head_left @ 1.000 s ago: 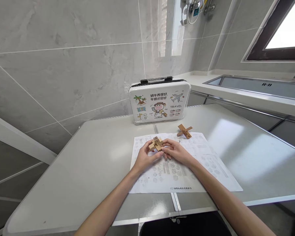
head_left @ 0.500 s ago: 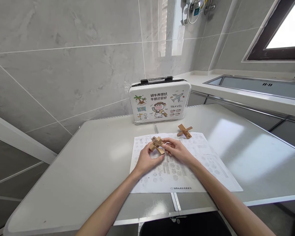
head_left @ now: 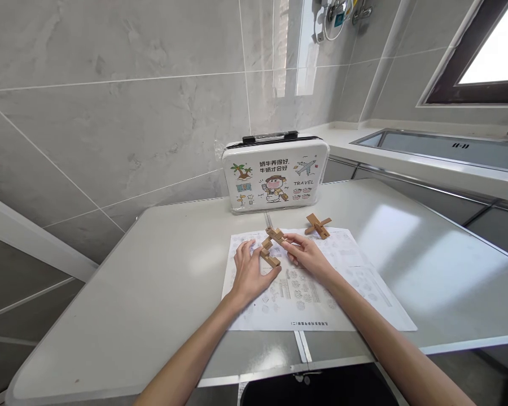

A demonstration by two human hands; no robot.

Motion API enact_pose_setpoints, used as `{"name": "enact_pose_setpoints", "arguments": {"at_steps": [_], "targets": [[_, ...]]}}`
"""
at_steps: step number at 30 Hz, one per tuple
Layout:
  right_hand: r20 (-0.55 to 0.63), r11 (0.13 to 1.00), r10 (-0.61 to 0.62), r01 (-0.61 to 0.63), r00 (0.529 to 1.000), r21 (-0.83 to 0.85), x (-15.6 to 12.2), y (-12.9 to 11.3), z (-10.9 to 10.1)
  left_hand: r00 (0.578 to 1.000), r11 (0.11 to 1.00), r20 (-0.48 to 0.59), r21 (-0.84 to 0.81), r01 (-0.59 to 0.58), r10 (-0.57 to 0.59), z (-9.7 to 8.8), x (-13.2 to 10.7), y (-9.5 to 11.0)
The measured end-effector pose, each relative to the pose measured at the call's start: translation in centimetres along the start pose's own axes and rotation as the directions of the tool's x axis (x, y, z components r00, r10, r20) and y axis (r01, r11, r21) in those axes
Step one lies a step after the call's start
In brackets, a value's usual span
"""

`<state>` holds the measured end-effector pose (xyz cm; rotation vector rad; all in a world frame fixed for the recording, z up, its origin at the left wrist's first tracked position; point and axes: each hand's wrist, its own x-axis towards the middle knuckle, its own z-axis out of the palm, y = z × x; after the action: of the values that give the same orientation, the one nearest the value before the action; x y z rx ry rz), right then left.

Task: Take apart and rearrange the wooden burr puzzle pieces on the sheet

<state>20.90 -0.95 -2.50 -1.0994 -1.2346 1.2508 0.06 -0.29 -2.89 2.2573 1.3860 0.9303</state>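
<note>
Above the printed sheet (head_left: pixel 305 304), notched wooden puzzle pieces are in my two hands. My left hand (head_left: pixel 249 273) pinches one notched piece (head_left: pixel 271 260) between thumb and fingers, near the sheet. My right hand (head_left: pixel 308 256) grips another wooden puzzle piece (head_left: pixel 276 234) by its right end, with a dark mark at its far end. A small wooden block (head_left: pixel 266 243) shows between the two; which piece it belongs to I cannot tell. Beyond my right hand, a crossed wooden puzzle (head_left: pixel 319 226) rests at the sheet's top edge.
A white cartoon-printed carry case (head_left: pixel 275 180) with a black handle stands upright at the back of the grey table (head_left: pixel 173 293), close to the tiled wall. To the right is a counter with a sink (head_left: pixel 440 148). The table's front edge lies below my forearms.
The wooden pieces held together in both hands have come apart. My right hand's piece has shifted up and away, while the left hand's fingers have spread somewhat around its piece.
</note>
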Motion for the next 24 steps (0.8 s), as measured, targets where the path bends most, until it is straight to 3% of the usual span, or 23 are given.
{"name": "enact_pose_setpoints", "arguments": {"at_steps": [11,16,24], "targets": [[0.029,1.0,-0.002,0.002,1.0,-0.01,0.0,0.2,0.0,0.998,0.99,-0.065,-0.141,-0.028,0.019,-1.1,0.3,1.3],[0.217,1.0,0.022,-0.025,0.976,0.015,-0.4,-0.7,0.4,0.996,0.981,-0.085,-0.188,-0.034,0.018,-1.3,0.5,1.1],[0.211,0.998,0.057,-0.046,0.976,-0.052,-0.5,-1.3,0.7,0.981,0.996,-0.179,-0.028,-0.081,0.075,-1.8,1.0,0.8]]}}
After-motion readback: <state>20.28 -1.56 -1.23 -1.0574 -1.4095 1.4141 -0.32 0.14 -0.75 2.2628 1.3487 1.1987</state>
